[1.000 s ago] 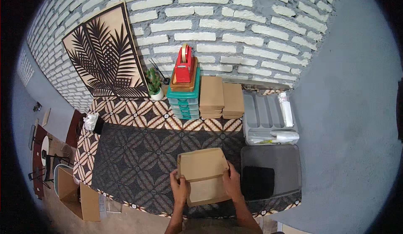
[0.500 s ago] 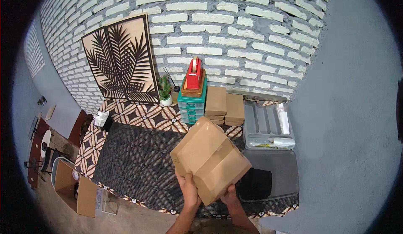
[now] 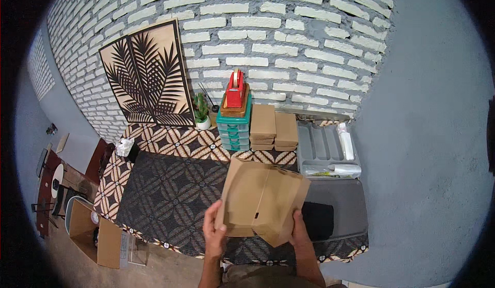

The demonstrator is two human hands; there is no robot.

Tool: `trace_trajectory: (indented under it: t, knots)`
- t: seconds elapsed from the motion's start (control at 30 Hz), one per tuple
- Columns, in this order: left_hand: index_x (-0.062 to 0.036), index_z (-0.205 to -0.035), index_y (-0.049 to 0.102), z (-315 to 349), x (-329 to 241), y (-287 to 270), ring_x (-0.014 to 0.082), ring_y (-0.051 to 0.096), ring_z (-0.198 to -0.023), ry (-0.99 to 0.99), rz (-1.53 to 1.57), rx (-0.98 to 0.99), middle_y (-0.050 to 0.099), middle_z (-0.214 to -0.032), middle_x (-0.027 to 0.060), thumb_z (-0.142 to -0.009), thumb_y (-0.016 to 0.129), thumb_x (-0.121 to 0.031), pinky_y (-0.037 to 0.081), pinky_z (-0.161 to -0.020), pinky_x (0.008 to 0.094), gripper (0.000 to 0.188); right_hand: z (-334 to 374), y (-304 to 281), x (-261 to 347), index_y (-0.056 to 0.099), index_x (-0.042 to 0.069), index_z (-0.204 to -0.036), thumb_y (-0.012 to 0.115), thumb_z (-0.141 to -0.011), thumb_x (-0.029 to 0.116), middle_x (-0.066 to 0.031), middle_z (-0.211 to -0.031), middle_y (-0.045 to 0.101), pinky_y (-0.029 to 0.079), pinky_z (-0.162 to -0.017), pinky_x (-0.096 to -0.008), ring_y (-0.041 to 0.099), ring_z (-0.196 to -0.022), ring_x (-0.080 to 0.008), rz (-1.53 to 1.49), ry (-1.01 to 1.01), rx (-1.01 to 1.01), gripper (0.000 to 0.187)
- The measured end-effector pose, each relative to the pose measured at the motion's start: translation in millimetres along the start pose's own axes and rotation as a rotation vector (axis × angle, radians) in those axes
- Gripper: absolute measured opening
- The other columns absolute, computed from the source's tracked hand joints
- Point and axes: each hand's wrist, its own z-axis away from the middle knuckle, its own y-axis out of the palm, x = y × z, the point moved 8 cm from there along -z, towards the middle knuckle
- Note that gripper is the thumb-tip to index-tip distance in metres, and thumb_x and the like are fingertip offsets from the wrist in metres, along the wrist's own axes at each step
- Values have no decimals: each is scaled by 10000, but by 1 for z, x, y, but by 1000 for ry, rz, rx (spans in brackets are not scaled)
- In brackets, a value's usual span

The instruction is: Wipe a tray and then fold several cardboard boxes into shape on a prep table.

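Observation:
A brown cardboard box (image 3: 247,197) is held up over the near part of the table, slightly tilted, with a seam running across its face and a small dark mark low on it. My left hand (image 3: 213,231) grips its left edge, thumb in front. On the lower right side my right hand (image 3: 300,230) closes around the other edge, its fingers partly hidden behind the cardboard. Just right of that hand lies a folded black cloth (image 3: 318,220) on a grey lid-like tray (image 3: 348,205).
Flat brown boxes (image 3: 263,118) are stacked at the back, beside a teal drawer unit (image 3: 234,128) topped by a red tape dispenser (image 3: 235,93). A grey divided tray (image 3: 320,143) holds wrapped items. A dark mat (image 3: 165,195) covers the patterned tablecloth. An open carton (image 3: 108,241) stands lower left.
The box has turned in my hands, from an angled view with its flaps apart to a more face-on, flatter look. My left hand has moved left, and my right hand has come up its right side.

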Motion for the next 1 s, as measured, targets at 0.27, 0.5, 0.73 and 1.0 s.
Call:
trace_trajectory:
  t: [0.27,0.5,0.73,1.0]
  knots:
    - [20,-1315,484,14,-25,42,310,448,-1272,201,-324,171,448,-1367,210,-875,657,-255,365,-1047,422,547,-4,24,17,149,56,-1495,635,-836,593,-169,-1412,358,348,-1046,-404,399,-1270,-287,312,-189,-96,979]
    - [-48,-1264,580,22,-28,68,361,499,-1253,294,-473,344,458,-1391,222,-799,663,-61,409,-1027,431,473,0,35,33,158,67,-1484,641,-825,612,-172,-1395,351,332,-1054,-425,388,-1275,-268,318,-197,-125,982]
    - [-13,-1318,538,21,-14,62,346,490,-1264,231,-477,318,477,-1383,226,-830,626,-58,392,-1041,425,498,-3,33,40,198,66,-1473,599,-797,690,-212,-1497,197,280,-1099,-448,275,-1356,-310,432,-348,-64,1003]
    - [31,-1384,445,5,-8,44,279,427,-1317,64,-353,83,456,-1417,193,-987,476,-258,326,-1087,391,492,18,75,56,249,157,-1489,660,-702,719,-214,-1559,62,136,-1138,-574,26,-1452,-402,1032,-717,117,1051]
